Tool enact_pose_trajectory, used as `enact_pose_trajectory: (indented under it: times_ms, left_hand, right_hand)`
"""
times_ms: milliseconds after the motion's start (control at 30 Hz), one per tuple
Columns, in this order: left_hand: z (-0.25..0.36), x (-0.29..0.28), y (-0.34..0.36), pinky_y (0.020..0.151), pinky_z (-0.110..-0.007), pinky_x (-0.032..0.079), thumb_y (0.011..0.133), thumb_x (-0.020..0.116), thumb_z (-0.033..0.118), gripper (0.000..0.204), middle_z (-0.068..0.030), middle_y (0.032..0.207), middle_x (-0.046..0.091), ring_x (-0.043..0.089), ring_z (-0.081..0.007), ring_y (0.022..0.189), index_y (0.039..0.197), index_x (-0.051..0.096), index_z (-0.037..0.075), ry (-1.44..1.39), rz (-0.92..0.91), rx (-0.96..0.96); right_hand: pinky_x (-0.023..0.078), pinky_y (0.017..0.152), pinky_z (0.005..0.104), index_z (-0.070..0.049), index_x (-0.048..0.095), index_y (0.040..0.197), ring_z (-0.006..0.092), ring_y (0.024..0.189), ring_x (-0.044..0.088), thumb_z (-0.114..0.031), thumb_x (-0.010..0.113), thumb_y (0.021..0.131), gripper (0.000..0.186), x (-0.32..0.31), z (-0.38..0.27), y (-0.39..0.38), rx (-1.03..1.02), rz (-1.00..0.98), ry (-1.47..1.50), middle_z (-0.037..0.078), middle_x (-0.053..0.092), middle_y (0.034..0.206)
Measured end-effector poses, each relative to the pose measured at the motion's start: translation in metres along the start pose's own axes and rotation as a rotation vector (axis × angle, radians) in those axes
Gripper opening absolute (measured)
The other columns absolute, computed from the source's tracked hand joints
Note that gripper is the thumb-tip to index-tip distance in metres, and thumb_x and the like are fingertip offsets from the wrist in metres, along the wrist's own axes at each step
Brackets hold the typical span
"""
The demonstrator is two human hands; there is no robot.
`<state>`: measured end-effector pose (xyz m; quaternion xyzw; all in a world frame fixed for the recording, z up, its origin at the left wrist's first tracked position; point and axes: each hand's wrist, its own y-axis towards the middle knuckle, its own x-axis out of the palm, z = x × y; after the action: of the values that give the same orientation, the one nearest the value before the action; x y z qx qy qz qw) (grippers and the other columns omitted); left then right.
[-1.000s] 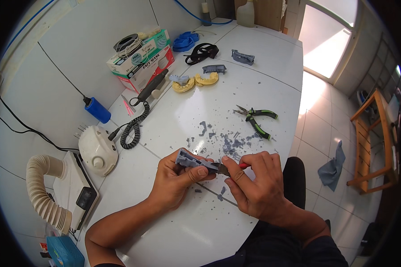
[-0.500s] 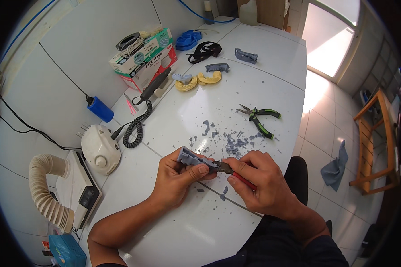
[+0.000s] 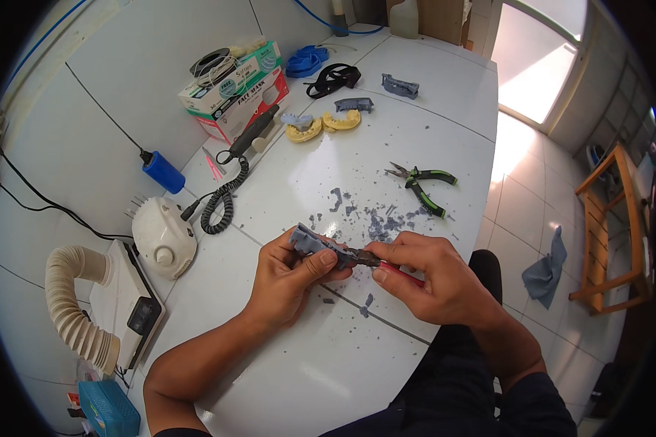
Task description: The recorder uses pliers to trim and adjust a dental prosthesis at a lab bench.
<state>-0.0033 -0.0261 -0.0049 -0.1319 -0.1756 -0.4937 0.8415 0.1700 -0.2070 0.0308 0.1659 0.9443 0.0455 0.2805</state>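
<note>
My left hand (image 3: 288, 280) grips a blue-grey moulded resin piece (image 3: 310, 242), its thumb pressed along the near side. In my right hand (image 3: 434, 280) is a pair of pliers with red handles (image 3: 401, 274). The dark jaws (image 3: 361, 256) meet the right end of the resin piece; fingers partly hide the contact. Just beyond my hands lie broken blue-grey scraps (image 3: 386, 224) strewn over the white table (image 3: 299, 371). Green-and-black pliers (image 3: 424, 188) rest with spread handles farther off to the right.
Two more blue-grey pieces (image 3: 399, 86) and yellow dental casts (image 3: 341, 122) lie at the back. To the left stand a handpiece (image 3: 254, 135) with a coiled cord, a white control unit (image 3: 164, 237) and a ribbed hose (image 3: 76, 306). Stacked boxes (image 3: 237, 102) sit by the wall.
The pliers and my right hand have shifted slightly, with the jaws still at the piece's right end. The whole view has shifted a little; my left hand keeps its hold.
</note>
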Motion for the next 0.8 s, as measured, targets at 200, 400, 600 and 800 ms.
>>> enact_pose_trajectory:
  times_ms: [200,400,600,800]
  left_hand:
    - [0.0,0.0,0.002,0.097,-0.04,0.067,0.101,0.074,0.011,0.022,-0.0178,0.115,0.074,0.075,-0.0291,0.11,0.116,0.067,-0.003,-0.008,0.028,0.019]
    - [0.002,0.002,0.007,0.099,-0.038,0.066,0.104,0.07,0.017,0.029,-0.017,0.12,0.072,0.072,-0.0315,0.12,0.123,0.063,-0.004,-0.059,0.175,0.003]
    - [0.006,0.002,0.006,0.1,-0.038,0.066,0.108,0.065,0.024,0.028,-0.0162,0.118,0.073,0.073,-0.0308,0.118,0.12,0.064,0.0,-0.084,0.126,-0.019]
    - [0.006,0.005,0.004,0.097,-0.038,0.066,0.108,0.066,0.024,0.023,-0.0131,0.113,0.075,0.076,-0.0256,0.11,0.116,0.065,0.003,-0.082,0.124,-0.029]
  right_hand:
    - [0.042,0.061,0.0289,0.006,0.073,0.128,0.0112,0.067,0.055,-0.009,0.071,0.099,0.033,-0.001,0.003,0.006,0.011,-0.015,0.023,0.007,0.065,0.078]
    - [0.048,0.072,0.0349,0.003,0.073,0.129,0.0226,0.079,0.062,-0.01,0.074,0.094,0.038,0.002,0.01,0.001,-0.086,0.271,-0.031,0.015,0.066,0.093]
    - [0.044,0.088,0.0414,-0.001,0.073,0.131,0.0276,0.095,0.059,-0.014,0.079,0.087,0.046,0.017,0.01,0.001,-0.289,0.324,-0.464,0.015,0.062,0.104]
    - [0.04,0.091,0.0441,-0.002,0.073,0.132,0.0261,0.101,0.059,-0.017,0.08,0.087,0.048,0.027,0.009,0.004,-0.356,0.336,-0.581,0.013,0.061,0.107]
